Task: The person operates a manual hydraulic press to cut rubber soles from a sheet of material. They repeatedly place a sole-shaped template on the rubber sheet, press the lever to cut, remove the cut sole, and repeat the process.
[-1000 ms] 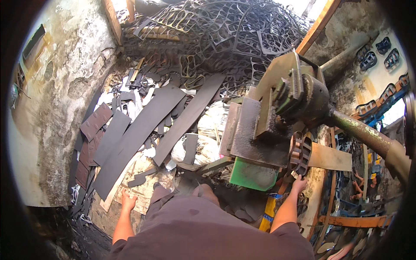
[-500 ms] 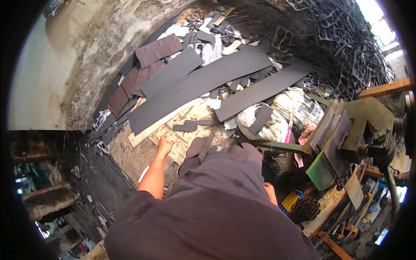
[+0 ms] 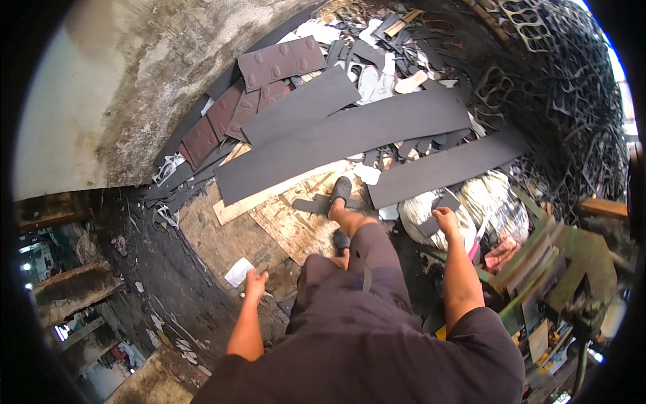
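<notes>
My left hand [image 3: 255,284] hangs low with its fingers loosely curled and nothing seen in them. Beside it a white scrap [image 3: 239,272] appears to lie on the worn board floor [image 3: 208,229]. Out to the right, my right hand [image 3: 445,221] is also loosely curled, seemingly with nothing in it. In the picture it overlaps a dark strip [image 3: 426,227] that lies on a bulging white sack [image 3: 412,210]. My feet, in dark clogs [image 3: 342,190], stand near a short dark offcut [image 3: 311,205], one ahead of the other.
Long black sheets [image 3: 343,135] and brown moulded panels [image 3: 281,62] cover a scrap heap ahead. A tangle of black cut-out webbing [image 3: 572,87] rises at the right. A green metal machine [image 3: 579,269] stands right of me. A stained wall [image 3: 128,87] bounds the left.
My right hand has swung out from beside my hip toward the sacks. My left hand has dropped back nearer my body. My legs have stepped, and the view has shifted.
</notes>
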### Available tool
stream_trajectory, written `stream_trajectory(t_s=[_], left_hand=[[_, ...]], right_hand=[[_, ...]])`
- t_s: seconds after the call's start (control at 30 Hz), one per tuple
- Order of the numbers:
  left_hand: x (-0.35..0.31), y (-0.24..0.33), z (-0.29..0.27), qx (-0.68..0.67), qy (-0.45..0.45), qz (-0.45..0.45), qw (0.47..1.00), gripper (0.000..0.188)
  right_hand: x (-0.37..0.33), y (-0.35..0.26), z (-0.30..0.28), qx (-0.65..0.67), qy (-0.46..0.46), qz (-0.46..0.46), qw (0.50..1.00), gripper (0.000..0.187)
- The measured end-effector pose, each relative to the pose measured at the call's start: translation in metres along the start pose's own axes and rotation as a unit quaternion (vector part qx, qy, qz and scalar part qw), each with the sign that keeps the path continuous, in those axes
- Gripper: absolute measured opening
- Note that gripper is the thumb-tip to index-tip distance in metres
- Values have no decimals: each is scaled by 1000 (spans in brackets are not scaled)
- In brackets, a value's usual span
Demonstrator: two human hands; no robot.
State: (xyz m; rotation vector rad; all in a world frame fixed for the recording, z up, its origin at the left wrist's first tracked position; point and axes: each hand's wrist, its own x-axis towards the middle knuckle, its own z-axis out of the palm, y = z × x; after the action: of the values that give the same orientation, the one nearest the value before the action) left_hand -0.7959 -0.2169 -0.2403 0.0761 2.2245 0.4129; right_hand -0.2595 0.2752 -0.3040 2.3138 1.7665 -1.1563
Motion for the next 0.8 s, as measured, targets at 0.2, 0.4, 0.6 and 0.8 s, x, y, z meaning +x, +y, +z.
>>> stream_trajectory(t_s=[0.2,0.4,0.6,0.8], left_hand=[[23,-66,-19,107,-27,-108,988,77],[79,10,-35,96,-54,-98,989,61],[121,14,-74,126,-89,-155,976,59],[137,16,-106,238,-150,-71,957,44]], right_hand=[[125,-87,200,169,-171,99,966,37],[250,-147,358,241,-178,184,936,64],[359,-187,410,397,-72,276,872,93],[411,-176,424,417,102,376,821,86]])
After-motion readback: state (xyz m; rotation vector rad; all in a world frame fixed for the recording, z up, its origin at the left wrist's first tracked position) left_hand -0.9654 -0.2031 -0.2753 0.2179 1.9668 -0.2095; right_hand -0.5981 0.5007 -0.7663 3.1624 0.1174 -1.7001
